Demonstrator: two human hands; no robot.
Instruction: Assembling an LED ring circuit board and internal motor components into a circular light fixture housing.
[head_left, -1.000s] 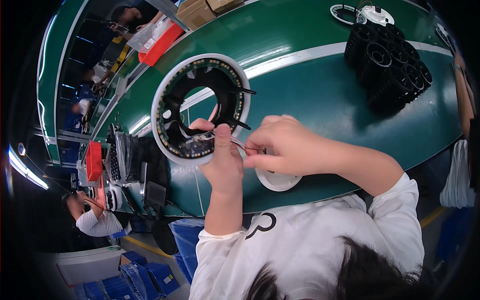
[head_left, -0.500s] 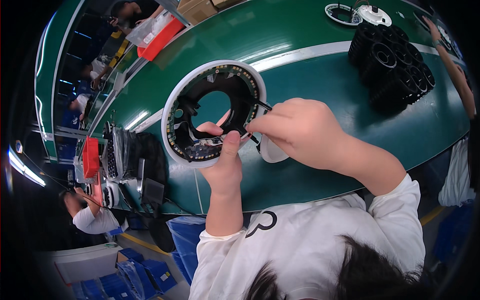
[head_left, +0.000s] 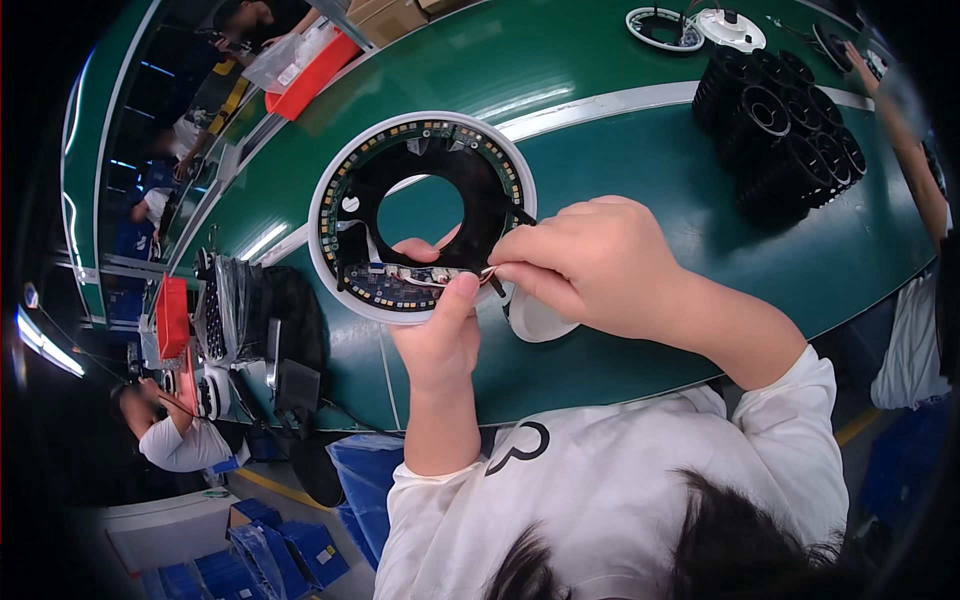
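Observation:
My left hand [head_left: 440, 335] grips the lower rim of a round white ring housing [head_left: 326, 170], its thumb on the front and fingers showing through the central hole. Inside sit a black inner ring [head_left: 480, 195], a band of small light LEDs and a circuit board [head_left: 375, 285] with connectors. My right hand [head_left: 605, 260] is closed in a pinch at the ring's right edge, on thin wires [head_left: 487, 274] that run from the board. A white rounded part [head_left: 538, 316] shows below the right hand; whether it touches the housing I cannot tell.
Stacked black ribbed cylinders [head_left: 775, 130] stand at the right of the green table [head_left: 620, 150]. Another ring [head_left: 665, 30] and a white disc [head_left: 730, 32] lie at the far edge. Red bins [head_left: 312, 75] stand at the left. Another person's arm [head_left: 905, 140] reaches in at right.
The ring housing has tilted to face me more squarely and shifted slightly left, so the board and wires show better. My right hand still pinches at its right edge.

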